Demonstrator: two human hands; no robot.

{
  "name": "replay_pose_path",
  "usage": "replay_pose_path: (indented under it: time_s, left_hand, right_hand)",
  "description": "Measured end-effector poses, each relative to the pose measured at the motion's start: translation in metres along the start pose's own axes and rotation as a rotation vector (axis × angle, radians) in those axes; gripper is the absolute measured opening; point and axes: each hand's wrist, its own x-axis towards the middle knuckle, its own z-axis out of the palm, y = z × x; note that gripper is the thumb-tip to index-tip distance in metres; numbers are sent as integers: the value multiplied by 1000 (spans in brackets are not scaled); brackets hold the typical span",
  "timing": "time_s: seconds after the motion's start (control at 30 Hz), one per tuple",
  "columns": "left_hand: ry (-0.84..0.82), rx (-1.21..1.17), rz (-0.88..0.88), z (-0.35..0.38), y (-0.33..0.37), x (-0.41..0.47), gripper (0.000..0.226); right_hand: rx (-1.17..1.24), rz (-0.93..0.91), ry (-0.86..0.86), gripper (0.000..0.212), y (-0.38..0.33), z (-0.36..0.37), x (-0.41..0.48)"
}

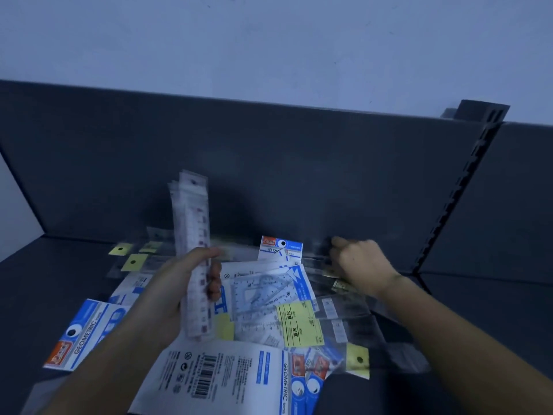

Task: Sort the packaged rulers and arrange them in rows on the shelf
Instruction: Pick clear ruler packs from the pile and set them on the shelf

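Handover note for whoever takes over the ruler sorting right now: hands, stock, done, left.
Left hand grips an upright bundle of narrow rulers.
Right hand is curled at the clear ruler packs near the back panel; blur hides whether it grips one.
Geometric set packs and yellow-tagged packs lie overlapped in a loose pile on the shelf.
Done: one kind gathered in the left hand.
Left: sort the pile and lay the rows; no row is visible yet.

Bare left hand (pixel 176 290), bare right hand (pixel 363 265), forearms (pixel 449 333) uncovered to the frame edge.
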Motion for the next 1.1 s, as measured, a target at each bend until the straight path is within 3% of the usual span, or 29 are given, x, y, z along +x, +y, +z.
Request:
replay_pose_path:
  time_s: [0.17,0.3,0.5,0.6,0.67,0.77,0.83,0.93,1.03,1.1]
  left_hand:
    - [-18,-28,1,-4,-3,-7,20]
    - [-22,-21,-46,0,-6,-4,14]
    - [-119,-17,-72,10,-10,-4,13]
    - [-142,-19,-88,15,-13,-4,14]
    - [-150,-28,-90,15,-15,-5,20]
    - [-158,-26,-105,9,-16,-7,29]
    - [-148,-18,-119,5,-15,-8,38]
    - [-144,0,-124,0,-14,-8,38]
    - [-176,-1,-122,0,-15,-9,21]
    - [-186,10,-117,3,-16,-7,26]
  right_hand:
    - [390,288,318,2,32,-25,-13]
    - [851,560,340,12,42,-43,-17]
    - [1381,874,562,16,20,-63,-29]
    - [1340,979,624,18,1,-61,-35]
    - [1281,1008,570,17,-9,-54,-37]
    - [1303,824,91,22,-20,-40,-40]
    - [1152,686,-175,29,-20,-30,-44]
    - [871,672,-227,26,-17,-22,-49]
    - [889,652,-178,16,-27,-22,-51]
    - [879,638,-132,12,-27,-26,-54]
